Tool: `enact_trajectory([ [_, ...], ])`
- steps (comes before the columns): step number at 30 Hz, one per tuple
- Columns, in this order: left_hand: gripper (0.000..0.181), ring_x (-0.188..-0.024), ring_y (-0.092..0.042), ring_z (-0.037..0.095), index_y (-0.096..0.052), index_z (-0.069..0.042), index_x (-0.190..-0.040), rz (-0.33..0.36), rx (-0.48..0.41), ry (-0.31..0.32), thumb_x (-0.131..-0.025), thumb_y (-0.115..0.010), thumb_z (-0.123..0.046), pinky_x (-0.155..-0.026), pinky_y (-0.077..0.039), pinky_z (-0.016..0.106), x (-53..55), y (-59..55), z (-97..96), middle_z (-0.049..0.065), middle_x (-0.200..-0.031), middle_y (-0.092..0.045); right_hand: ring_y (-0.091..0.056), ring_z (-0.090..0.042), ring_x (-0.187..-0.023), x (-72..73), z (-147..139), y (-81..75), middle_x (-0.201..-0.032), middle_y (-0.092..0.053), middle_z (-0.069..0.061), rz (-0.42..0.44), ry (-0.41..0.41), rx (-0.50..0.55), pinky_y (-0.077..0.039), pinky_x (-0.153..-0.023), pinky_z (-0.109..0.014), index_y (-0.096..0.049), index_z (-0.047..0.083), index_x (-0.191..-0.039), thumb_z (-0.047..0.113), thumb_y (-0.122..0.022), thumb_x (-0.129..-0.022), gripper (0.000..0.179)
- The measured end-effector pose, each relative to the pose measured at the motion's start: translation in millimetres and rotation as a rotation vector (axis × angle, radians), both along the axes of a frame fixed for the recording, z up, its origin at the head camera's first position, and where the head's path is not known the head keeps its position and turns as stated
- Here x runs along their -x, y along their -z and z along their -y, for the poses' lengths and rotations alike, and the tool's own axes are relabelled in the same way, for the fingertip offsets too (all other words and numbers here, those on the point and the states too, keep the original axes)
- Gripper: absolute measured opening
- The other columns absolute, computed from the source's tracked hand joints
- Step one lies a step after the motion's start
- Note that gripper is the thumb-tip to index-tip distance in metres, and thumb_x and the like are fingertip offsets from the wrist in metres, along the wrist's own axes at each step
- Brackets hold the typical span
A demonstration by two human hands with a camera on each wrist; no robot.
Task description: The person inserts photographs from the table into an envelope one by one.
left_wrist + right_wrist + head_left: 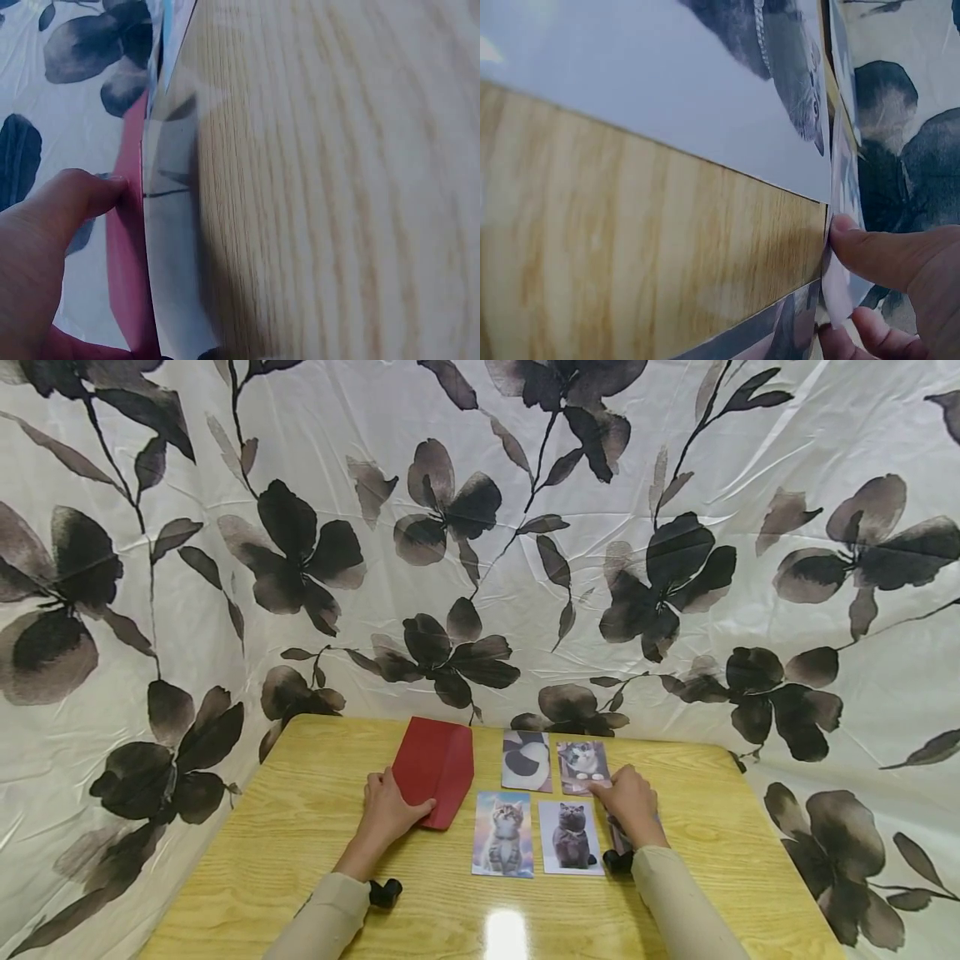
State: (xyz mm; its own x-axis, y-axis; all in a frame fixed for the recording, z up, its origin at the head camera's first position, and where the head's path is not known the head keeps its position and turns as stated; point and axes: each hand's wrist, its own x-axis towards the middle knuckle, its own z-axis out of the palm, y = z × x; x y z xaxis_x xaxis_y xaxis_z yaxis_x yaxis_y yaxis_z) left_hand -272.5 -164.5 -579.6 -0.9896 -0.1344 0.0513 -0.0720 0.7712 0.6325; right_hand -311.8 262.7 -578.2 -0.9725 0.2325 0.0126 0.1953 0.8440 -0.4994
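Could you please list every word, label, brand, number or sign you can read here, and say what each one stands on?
None can be read: no lettering shows on the red envelope, the picture cards, the table or the floral cloth; any finer print is too small.

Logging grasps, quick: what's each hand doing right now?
Left hand: closed, holding the red envelope.
Right hand: closed, pinching the upper-right cat card.

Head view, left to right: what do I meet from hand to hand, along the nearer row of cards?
Left hand → red envelope → tabby kitten card → dark gray cat card → right hand.
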Motion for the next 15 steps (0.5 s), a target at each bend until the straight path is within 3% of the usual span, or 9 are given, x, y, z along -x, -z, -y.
enact_trajectory([
  [3,0.108,-0.121,-0.045,0.049,-0.033,0.018,-0.154,-0.006,-0.013,0.002,-0.085,-0.09,-0.043,-0.103,-0.048,0.061,-1.8,0.8,-0.6,0.038,-0.138,-0.04,-0.066,-0.038,-0.09,-2.3,0.5,0.5,-0.095,-0.067,-0.015,0.007,-0.004,0.026,-0.045,-0.088,-0.058,-0.058,0.003,-0.103,0.041,-0.083,-0.092,0.047],
  [8,0.105,-0.12,-0.046,0.048,-0.035,0.019,-0.152,-0.008,-0.017,0.012,-0.086,-0.088,-0.044,-0.102,-0.047,0.06,-3.8,-0.1,-2.4,0.037,-0.138,-0.041,-0.068,-0.045,-0.099,-2.9,-0.4,0.0,-0.114,-0.071,-0.026,0.014,-0.003,0.052,-0.05,-0.087,-0.06,-0.059,-0.005,-0.123,0.033,-0.08,-0.095,0.052],
  [11,0.105,-0.119,-0.046,0.048,-0.035,0.019,-0.152,-0.018,-0.023,0.012,-0.086,-0.088,-0.044,-0.101,-0.047,0.06,-3.1,-1.6,-3.3,0.037,-0.137,-0.04,-0.069,-0.046,-0.103,0.0,-3.1,-0.6,-0.119,-0.072,-0.027,0.005,-0.013,0.057,-0.053,-0.087,-0.062,-0.063,-0.008,-0.129,0.027,-0.077,-0.096,0.05],
  [15,0.105,-0.117,-0.046,0.047,-0.036,0.019,-0.15,-0.019,-0.032,0.008,-0.085,-0.088,-0.044,-0.1,-0.048,0.06,-3.1,-2.7,-3.5,0.036,-0.135,-0.041,-0.071,-0.04,-0.096,2.9,-7.3,-1.6,-0.115,-0.075,-0.024,0.002,-0.021,0.082,-0.055,-0.082,-0.058,-0.072,-0.005,-0.122,0.023,-0.075,-0.097,0.038],
])
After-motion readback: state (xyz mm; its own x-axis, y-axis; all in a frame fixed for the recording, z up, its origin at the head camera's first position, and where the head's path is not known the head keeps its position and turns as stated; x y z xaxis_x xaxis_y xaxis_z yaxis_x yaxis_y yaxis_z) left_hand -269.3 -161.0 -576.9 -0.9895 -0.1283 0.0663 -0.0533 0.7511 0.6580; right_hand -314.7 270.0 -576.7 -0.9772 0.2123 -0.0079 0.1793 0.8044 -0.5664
